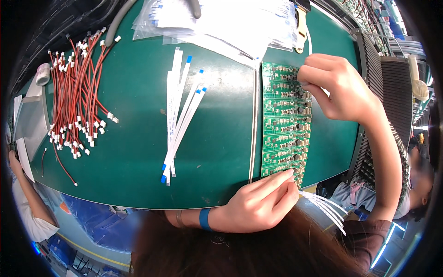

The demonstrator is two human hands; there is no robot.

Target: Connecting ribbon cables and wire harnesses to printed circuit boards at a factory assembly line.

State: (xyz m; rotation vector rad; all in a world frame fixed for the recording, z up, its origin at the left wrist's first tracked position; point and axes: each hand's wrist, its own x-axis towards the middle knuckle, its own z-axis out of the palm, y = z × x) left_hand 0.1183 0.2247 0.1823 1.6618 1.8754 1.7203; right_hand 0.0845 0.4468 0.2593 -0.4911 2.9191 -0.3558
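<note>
Two hands, left (260, 205) and right (345, 87), pinch narrowly at green circuit boards (280, 124), holdings unclear.

Before you spreads a smooth, dark green worktable (221, 152). To your right stands a dark grey, ribbed rack (397, 87). Below the table at lower left are crumpled, glossy blue plastic sheeting (99, 219) and a grey floor (80, 237) with a painted yellow stripe (92, 252). A slim white light strip (383, 246) glows lower right.

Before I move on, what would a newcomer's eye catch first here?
First, the green circuit-board panel, right of centre, with the right hand at its far end and the left hand at its near end. Then the heap of red wires at left, and loose white flat cables between.
</note>
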